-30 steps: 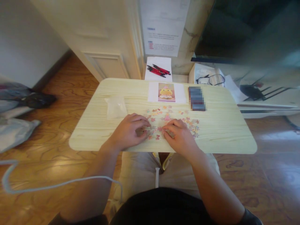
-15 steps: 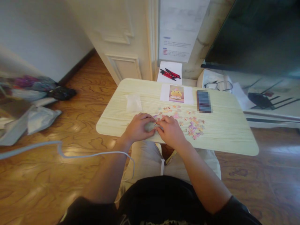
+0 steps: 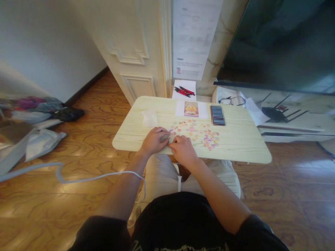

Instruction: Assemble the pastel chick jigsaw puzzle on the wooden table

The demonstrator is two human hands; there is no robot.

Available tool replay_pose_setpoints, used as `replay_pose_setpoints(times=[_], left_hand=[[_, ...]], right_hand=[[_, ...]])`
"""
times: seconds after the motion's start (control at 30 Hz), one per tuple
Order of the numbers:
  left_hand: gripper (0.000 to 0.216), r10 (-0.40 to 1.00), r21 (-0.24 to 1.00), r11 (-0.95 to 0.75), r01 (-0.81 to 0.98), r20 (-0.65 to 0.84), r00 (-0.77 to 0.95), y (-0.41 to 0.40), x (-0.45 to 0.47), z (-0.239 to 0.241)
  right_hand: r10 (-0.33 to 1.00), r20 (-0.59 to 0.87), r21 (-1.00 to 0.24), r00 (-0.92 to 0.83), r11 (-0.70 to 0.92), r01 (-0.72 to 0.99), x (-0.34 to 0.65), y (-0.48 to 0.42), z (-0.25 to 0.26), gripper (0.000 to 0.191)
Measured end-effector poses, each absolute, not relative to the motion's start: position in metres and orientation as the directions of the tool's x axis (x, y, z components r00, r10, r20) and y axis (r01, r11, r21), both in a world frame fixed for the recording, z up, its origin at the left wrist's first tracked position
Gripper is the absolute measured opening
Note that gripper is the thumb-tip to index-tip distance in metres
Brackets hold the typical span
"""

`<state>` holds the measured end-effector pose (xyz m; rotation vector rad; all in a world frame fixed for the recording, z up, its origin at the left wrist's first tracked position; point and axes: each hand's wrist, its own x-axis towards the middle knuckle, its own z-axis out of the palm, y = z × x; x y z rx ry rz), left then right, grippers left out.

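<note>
Jigsaw pieces (image 3: 210, 140) lie scattered at the centre of the frame, densest just right of it, on your pale wood-grain tabletop (image 3: 240, 148). Your left hand (image 3: 154, 141) and right hand (image 3: 184, 150) are just beside each other at the scatter's lower left, fingers curled, thumbs near the fingertips; whether either pinches a piece, I cannot tell. Above the pieces you have a printed yellow cartoon picture (image 3: 191, 109), with a smartphone (image 3: 217, 115) to its right, and red-and-black pens (image 3: 184, 91) at upper centre
</note>
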<state>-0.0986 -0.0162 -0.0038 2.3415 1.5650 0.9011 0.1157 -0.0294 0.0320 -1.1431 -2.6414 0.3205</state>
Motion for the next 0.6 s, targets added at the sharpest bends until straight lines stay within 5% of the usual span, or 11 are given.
replay_pose_setpoints(times=[0.6], left_hand=[[0.021, 0.952, 0.514, -0.306, 0.801, 0.167, 0.256, -0.004, -0.096, 0.014]], right_hand=[[0.845, 0.159, -0.446, -0.511, 0.524, 0.726, 0.186, -0.019, 0.022, 0.020]])
